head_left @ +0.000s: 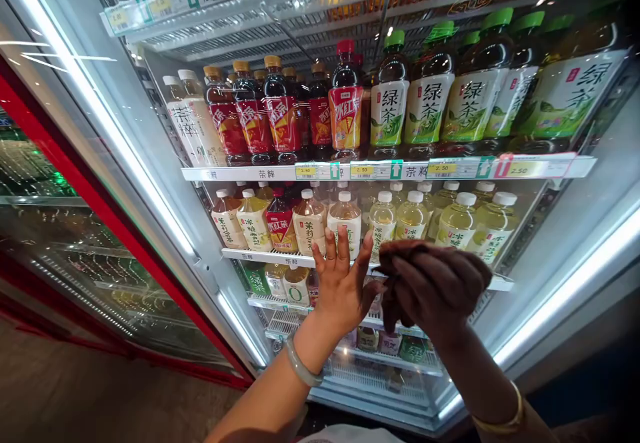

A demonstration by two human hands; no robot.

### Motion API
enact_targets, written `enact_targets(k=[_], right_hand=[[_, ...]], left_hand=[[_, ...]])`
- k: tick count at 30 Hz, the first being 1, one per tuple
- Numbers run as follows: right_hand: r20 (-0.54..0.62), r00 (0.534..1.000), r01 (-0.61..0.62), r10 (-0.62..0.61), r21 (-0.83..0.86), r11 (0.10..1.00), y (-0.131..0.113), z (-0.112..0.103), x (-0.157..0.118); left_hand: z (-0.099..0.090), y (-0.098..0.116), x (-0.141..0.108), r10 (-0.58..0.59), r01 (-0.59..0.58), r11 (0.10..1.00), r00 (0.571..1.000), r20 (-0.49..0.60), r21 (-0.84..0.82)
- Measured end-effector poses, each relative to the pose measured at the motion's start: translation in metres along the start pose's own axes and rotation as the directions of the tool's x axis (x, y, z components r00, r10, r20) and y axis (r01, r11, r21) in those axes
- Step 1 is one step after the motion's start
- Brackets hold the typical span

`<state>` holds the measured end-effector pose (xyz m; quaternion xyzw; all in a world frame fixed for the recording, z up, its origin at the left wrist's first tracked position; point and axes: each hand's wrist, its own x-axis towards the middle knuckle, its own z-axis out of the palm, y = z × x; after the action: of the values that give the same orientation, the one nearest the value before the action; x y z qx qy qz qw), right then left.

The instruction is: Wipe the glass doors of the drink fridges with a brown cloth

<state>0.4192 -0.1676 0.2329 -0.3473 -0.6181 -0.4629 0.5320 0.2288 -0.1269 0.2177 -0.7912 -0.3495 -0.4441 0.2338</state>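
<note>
My left hand (340,279) is raised with its fingers spread, holding nothing, in front of the shelf of pale drink bottles. A jade-coloured bangle (304,361) circles that wrist. To its right, my right hand (440,283) is closed around a crumpled dark brown cloth (393,303). Part of the cloth is hidden by the fingers. Light streaks and reflections suggest glass between my hands and the bottles; whether either hand touches it I cannot tell. Behind my fingertips stands a white-capped bottle (345,219).
Red-labelled tea bottles (283,113) and green-capped tea bottles (390,96) line the shelf above, over a strip of price tags (363,171). Lower shelves (385,383) hold more drinks. A red frame (125,229) edges the cooler at left. A gold bracelet (503,419) is on my right wrist.
</note>
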Motion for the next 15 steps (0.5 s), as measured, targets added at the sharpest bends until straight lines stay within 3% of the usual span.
enact_targets(k=[3, 5, 7, 10, 13, 15], right_hand=[[0.076, 0.997, -0.008, 0.005, 0.043, 0.999, 0.0, -0.016, -0.037], [0.106, 0.994, -0.031, 0.028, 0.027, 0.999, 0.013, -0.027, -0.04], [0.054, 0.997, -0.05, 0.049, 0.01, 0.999, 0.028, -0.031, -0.025], [-0.135, 0.982, -0.138, 0.136, -0.009, 0.99, 0.038, -0.02, 0.016], [-0.182, 0.976, -0.133, 0.118, -0.075, 0.988, 0.023, 0.002, 0.039], [-0.135, 0.991, -0.031, 0.02, -0.082, 0.996, 0.006, 0.011, 0.03]], left_hand=[[0.0, 0.003, 0.001, 0.004, -0.004, 1.0, 1.0, -0.015, 0.002], [0.001, 0.006, 0.002, -0.012, 0.012, 1.0, 0.999, -0.038, 0.006], [0.005, 0.008, 0.003, -0.028, 0.03, 0.999, 0.997, -0.071, 0.027], [0.011, 0.011, 0.004, -0.027, 0.035, 0.997, 0.993, -0.115, 0.068], [0.017, 0.009, 0.002, -0.007, 0.021, 0.996, 0.989, -0.15, 0.089], [0.019, 0.007, 0.001, 0.023, -0.007, 0.996, 0.984, -0.177, 0.094]])
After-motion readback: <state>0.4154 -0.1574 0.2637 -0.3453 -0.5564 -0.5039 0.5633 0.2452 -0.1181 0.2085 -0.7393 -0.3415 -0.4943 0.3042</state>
